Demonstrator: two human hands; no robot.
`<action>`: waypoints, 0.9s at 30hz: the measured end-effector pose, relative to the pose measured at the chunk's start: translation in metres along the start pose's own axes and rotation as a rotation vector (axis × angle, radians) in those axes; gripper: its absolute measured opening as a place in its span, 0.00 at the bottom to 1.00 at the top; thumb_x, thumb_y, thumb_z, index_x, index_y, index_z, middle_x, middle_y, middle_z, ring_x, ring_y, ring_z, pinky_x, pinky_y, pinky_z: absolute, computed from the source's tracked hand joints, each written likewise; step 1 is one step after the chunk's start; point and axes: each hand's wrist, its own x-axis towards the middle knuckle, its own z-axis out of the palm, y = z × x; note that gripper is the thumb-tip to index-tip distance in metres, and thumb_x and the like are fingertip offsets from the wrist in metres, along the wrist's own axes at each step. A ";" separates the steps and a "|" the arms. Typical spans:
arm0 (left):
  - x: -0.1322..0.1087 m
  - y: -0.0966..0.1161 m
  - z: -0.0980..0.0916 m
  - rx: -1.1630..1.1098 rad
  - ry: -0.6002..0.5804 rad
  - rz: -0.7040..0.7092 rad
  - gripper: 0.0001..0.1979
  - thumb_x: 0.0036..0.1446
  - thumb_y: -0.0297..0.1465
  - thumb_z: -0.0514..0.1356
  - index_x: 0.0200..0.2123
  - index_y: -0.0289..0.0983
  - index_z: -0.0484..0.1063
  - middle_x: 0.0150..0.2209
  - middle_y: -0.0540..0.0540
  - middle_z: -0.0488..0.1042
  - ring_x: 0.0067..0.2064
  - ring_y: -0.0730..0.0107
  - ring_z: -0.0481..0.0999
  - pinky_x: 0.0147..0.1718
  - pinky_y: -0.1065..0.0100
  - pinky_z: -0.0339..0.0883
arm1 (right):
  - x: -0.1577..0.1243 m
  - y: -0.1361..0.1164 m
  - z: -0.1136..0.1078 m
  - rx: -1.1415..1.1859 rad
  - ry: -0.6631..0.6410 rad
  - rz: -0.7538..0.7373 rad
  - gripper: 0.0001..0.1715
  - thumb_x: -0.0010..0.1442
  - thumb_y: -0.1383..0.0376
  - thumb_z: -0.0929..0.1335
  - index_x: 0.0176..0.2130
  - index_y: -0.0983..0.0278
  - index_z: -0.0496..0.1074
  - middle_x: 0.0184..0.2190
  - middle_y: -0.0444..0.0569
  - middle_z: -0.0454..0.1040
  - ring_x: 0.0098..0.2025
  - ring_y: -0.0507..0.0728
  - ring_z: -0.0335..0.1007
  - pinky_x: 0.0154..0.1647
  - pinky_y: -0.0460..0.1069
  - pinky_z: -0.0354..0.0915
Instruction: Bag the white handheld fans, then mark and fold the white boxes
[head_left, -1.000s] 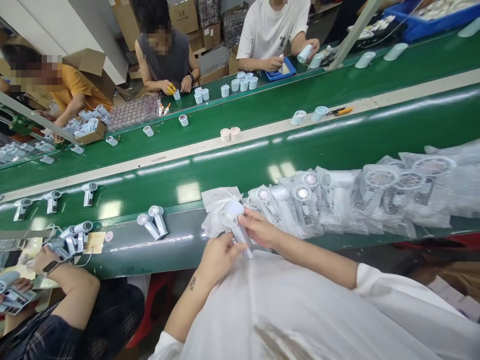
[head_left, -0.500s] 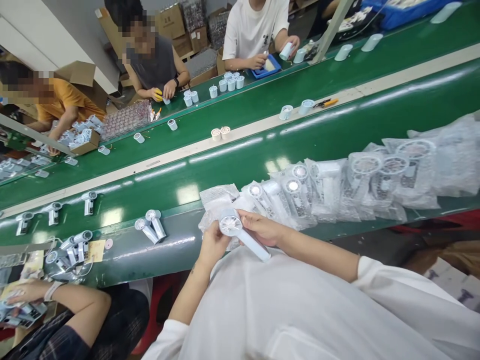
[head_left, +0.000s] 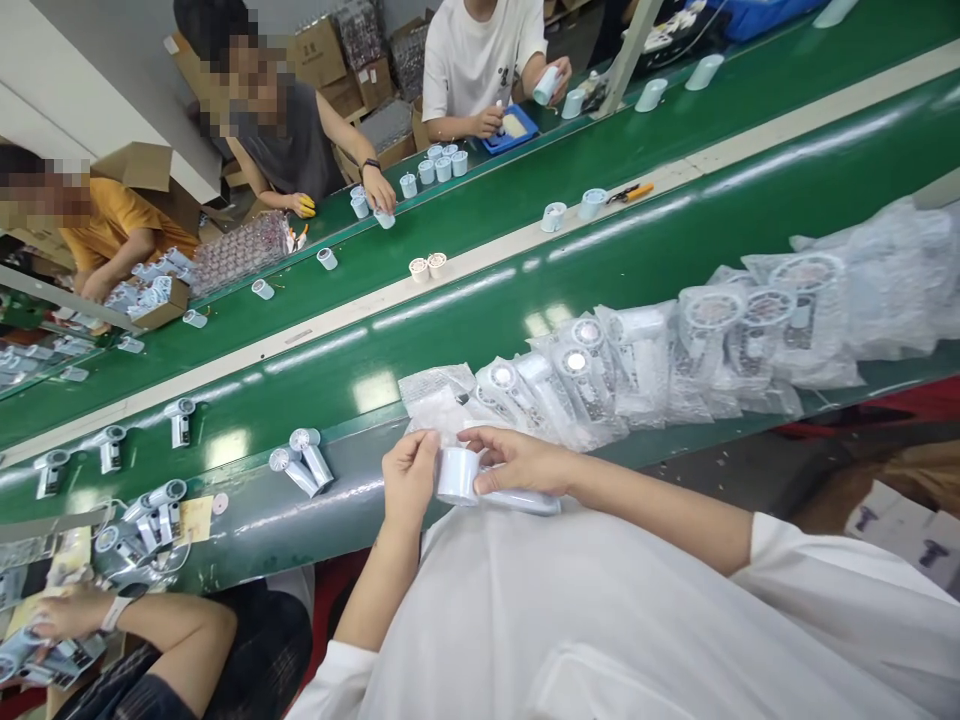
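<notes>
I hold a small white handheld fan (head_left: 480,483) close to my chest at the near edge of the green conveyor belt (head_left: 480,330). My right hand (head_left: 517,462) is closed around its body, the handle lying toward the right. My left hand (head_left: 409,478) pinches the fan's round head from the left, and a clear bubble bag (head_left: 435,400) lies just behind it. A long row of bagged fans (head_left: 675,345) lies on the belt to my right.
Two loose fans (head_left: 304,460) lie left of my hands, more farther left near a co-worker's arm (head_left: 150,625). Across the belt, three people handle small white cylinders (head_left: 435,165). Pliers (head_left: 630,192) lie on the far belt.
The fan has turned from facing up to lying sideways, its handle now pointing right. My hands dropped slightly toward my chest. The camera tilted, shifting the scene left.
</notes>
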 end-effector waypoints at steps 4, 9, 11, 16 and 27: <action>-0.004 -0.001 -0.011 0.298 -0.091 0.590 0.07 0.60 0.29 0.57 0.37 0.38 0.76 0.33 0.45 0.77 0.36 0.67 0.75 0.38 0.66 0.69 | 0.000 -0.001 0.004 0.039 0.057 -0.003 0.32 0.41 0.57 0.78 0.44 0.65 0.72 0.34 0.44 0.72 0.33 0.51 0.67 0.36 0.47 0.64; -0.013 -0.019 -0.020 0.650 -0.001 1.010 0.14 0.58 0.20 0.57 0.48 0.35 0.69 0.34 0.42 0.74 0.36 0.66 0.73 0.36 0.64 0.70 | 0.002 0.003 0.004 0.130 0.297 -0.025 0.26 0.36 0.60 0.80 0.34 0.64 0.70 0.27 0.39 0.69 0.28 0.49 0.65 0.29 0.45 0.61; -0.016 -0.027 -0.015 0.751 0.066 0.984 0.15 0.59 0.19 0.56 0.50 0.34 0.67 0.34 0.41 0.73 0.36 0.65 0.73 0.36 0.64 0.70 | 0.004 0.004 0.007 0.185 0.353 0.020 0.26 0.36 0.61 0.80 0.33 0.63 0.68 0.27 0.40 0.70 0.27 0.50 0.66 0.28 0.45 0.61; -0.013 -0.022 0.004 0.735 0.161 1.000 0.15 0.57 0.18 0.56 0.48 0.33 0.67 0.35 0.41 0.73 0.37 0.64 0.73 0.37 0.63 0.71 | 0.011 0.000 0.020 0.382 0.387 0.122 0.19 0.44 0.64 0.78 0.30 0.64 0.65 0.22 0.40 0.70 0.24 0.49 0.65 0.26 0.44 0.62; -0.020 -0.045 0.009 0.587 0.000 0.785 0.08 0.59 0.20 0.56 0.39 0.36 0.70 0.32 0.45 0.74 0.34 0.71 0.75 0.34 0.70 0.71 | 0.000 0.007 0.018 0.571 0.518 0.178 0.16 0.51 0.68 0.74 0.26 0.64 0.63 0.20 0.37 0.61 0.23 0.46 0.59 0.26 0.42 0.66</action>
